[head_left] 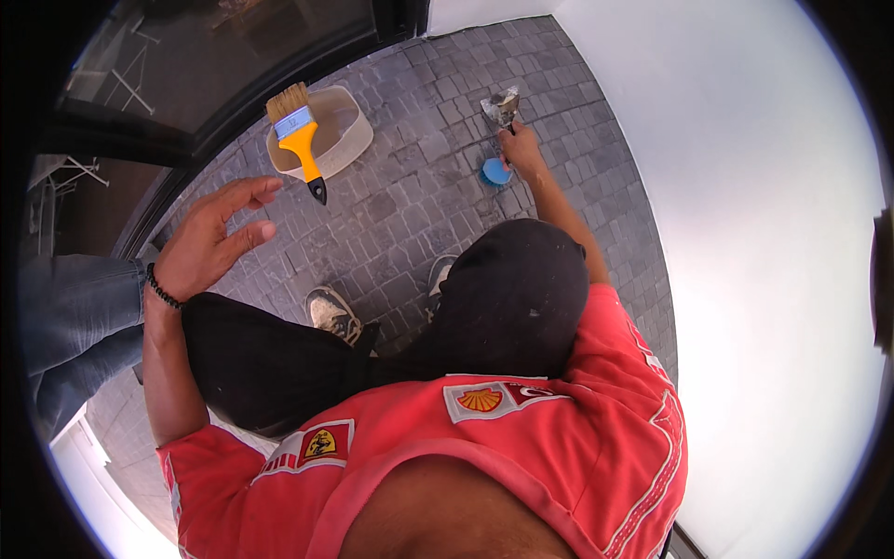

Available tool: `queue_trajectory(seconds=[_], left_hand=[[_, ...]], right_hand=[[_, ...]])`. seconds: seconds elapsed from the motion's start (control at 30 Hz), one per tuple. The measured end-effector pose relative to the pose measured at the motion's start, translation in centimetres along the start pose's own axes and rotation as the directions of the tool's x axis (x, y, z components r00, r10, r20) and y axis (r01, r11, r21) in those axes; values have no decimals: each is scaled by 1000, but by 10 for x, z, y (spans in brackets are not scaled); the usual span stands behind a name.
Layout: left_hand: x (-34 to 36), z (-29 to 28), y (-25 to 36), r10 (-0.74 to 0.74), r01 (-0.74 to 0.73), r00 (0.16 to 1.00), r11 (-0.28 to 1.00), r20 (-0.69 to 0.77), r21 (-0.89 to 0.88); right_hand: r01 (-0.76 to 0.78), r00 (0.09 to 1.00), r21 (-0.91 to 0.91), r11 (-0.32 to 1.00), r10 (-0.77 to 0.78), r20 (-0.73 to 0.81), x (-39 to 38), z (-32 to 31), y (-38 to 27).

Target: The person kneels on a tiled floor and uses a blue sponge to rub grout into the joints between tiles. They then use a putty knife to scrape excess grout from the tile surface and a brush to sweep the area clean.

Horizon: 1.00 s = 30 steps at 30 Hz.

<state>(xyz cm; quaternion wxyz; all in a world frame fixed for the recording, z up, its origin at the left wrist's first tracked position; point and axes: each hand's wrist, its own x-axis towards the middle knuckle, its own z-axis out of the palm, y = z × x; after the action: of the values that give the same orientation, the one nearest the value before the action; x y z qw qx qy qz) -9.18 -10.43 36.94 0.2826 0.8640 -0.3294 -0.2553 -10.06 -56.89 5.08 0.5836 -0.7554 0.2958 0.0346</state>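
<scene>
My left hand (219,233) is held out at the left, thumb and fingers apart, with nothing in it. Just beyond its fingertips is a flat paintbrush (298,144) with a yellow handle, black tip and tan bristles pointing away from me. It overlaps a pale plastic tub (358,149) in view; whether it rests on the rim I cannot tell. My right hand (521,149) reaches down to the far right, closed around a scraper (503,108) whose wide, stained metal blade points away. Beside that hand is a round blue object (495,172), perhaps a scrubbing brush.
Grey stone-patterned paving (410,186) lies under my shoes (332,312). A white wall (745,233) runs along the right side. Dark-framed glass (214,56) stands at the far left. Another person's jeans (84,298) show close by my left arm.
</scene>
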Motion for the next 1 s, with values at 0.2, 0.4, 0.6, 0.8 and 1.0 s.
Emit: queue_trajectory(seconds=[0.2,0.4,0.6,0.8,1.0], left_hand=[[-1,-2,-7,16,-15,1000,1000,-20,13],[0,-2,-16,-27,27,1000,1000,-9,10],[7,-2,-17,3,-3,1000,1000,2,-14],[5,-1,-20,-33,33,999,999,1,-31],[6,-2,-27,-29,29,1000,999,-8,-34]], right_hand=[[105,994,164,981,-102,-27,0,9,-7],[161,981,-252,954,-183,-65,-20,18,-7],[232,962,-375,897,-268,-47,-13,18,-1],[361,849,-603,712,-519,-104,1,29,21],[291,925,-547,785,-378,-50,-2,22,9]])
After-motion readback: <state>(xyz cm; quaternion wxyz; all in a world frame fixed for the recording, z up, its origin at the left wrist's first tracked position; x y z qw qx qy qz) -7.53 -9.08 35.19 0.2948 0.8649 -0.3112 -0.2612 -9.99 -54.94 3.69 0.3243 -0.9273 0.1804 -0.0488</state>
